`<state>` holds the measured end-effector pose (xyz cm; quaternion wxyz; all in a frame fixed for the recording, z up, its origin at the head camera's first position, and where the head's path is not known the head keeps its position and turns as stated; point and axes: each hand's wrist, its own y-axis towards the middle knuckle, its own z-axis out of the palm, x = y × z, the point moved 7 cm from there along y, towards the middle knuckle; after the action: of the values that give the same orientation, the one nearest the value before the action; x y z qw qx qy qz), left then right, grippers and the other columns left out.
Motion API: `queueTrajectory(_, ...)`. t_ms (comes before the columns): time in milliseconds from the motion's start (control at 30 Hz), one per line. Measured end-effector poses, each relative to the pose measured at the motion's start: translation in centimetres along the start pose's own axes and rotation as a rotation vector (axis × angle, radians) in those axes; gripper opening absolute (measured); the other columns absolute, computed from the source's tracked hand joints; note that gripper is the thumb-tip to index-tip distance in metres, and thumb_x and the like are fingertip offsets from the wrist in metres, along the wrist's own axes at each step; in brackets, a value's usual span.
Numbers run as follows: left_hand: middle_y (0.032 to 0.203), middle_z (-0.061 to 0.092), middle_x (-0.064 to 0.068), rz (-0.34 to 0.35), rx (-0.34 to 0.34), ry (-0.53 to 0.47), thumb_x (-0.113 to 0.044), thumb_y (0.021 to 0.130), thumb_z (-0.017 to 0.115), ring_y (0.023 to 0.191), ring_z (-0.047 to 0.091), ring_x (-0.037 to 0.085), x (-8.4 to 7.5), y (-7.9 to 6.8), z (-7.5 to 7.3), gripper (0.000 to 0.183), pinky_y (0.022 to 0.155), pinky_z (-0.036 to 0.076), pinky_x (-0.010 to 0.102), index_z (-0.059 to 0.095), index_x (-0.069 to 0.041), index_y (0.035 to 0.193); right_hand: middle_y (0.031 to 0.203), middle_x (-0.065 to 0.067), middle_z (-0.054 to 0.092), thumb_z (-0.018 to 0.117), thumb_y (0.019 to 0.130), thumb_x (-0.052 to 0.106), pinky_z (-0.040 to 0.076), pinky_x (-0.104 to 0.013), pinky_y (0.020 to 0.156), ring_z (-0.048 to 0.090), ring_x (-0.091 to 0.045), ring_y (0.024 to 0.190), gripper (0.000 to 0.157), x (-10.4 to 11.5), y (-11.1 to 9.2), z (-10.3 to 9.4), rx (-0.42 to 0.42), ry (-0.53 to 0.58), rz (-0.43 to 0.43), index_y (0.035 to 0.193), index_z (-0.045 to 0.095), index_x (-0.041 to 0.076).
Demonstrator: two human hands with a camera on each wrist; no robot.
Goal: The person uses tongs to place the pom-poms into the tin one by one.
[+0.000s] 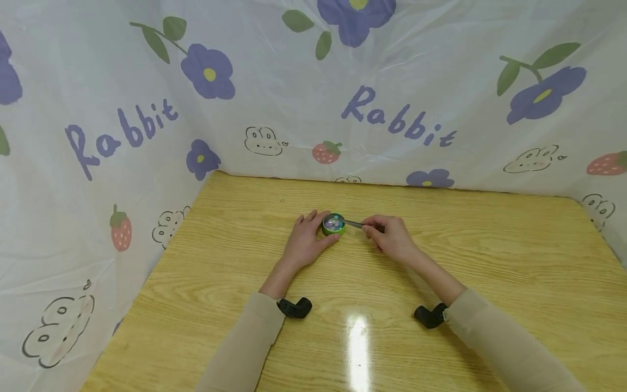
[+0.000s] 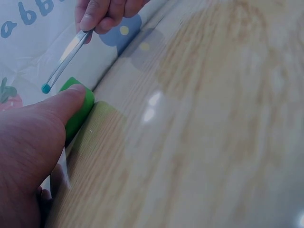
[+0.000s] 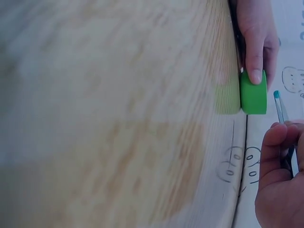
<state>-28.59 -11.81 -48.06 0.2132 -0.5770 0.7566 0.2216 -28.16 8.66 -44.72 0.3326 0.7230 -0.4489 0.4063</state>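
A small round green container (image 1: 334,232) stands on the table, filled with several small pieces in purple, teal and white. My left hand (image 1: 302,242) holds it from the left, thumb on the near side and fingers toward the far side. Metal tweezers (image 1: 354,223) are pinched between the thumb and fingers of my right hand (image 1: 392,237). Their tips reach over the container's mouth. In the left wrist view a tiny teal piece (image 2: 46,88) is caught at the tweezer tips, just above the container's rim.
The wood-grain table (image 1: 235,239) reaches back to a white curtain (image 1: 289,98) printed with flowers, strawberries and rabbits. A black wrist device (image 1: 295,308) shows at the left sleeve, another black device (image 1: 430,316) at the right sleeve.
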Motion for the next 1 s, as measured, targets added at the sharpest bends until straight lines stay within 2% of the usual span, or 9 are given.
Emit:
queueTrajectory(300, 0.157, 0.044, 0.017, -0.001, 0.003, -0.002, -0.049, 0.097, 0.069, 0.150, 0.032, 0.032, 0.11, 0.05, 0.14, 0.071, 0.125, 0.014, 0.046, 0.047, -0.015, 0.155, 0.081, -0.021, 0.064, 0.059, 0.105, 0.005, 0.043, -0.027, 0.043, 0.050, -0.018, 0.049, 0.019, -0.33, 0.10, 0.30, 0.004, -0.003, 0.006, 0.115, 0.071, -0.006)
queueTrajectory(600, 0.154, 0.047, 0.020, 0.031, -0.019, -0.008, -0.046, 0.097, 0.070, 0.149, 0.034, 0.035, 0.17, 0.15, 0.13, 0.070, 0.125, 0.015, 0.049, 0.049, -0.011, 0.154, 0.081, -0.020, 0.064, 0.059, 0.105, 0.005, 0.040, -0.026, 0.043, 0.049, -0.016, 0.049, 0.019, -0.47, 0.05, 0.41, 0.009, 0.012, 0.017, 0.116, 0.070, -0.006)
queueTrajectory(1000, 0.155, 0.046, 0.019, 0.021, -0.013, 0.001, -0.047, 0.097, 0.071, 0.150, 0.033, 0.034, 0.13, 0.15, 0.15, 0.071, 0.125, 0.015, 0.048, 0.048, -0.012, 0.154, 0.081, -0.021, 0.065, 0.059, 0.105, 0.005, 0.040, -0.026, 0.044, 0.051, -0.018, 0.052, 0.020, -0.71, -0.12, 0.19, 0.001, 0.023, 0.027, 0.116, 0.070, -0.006)
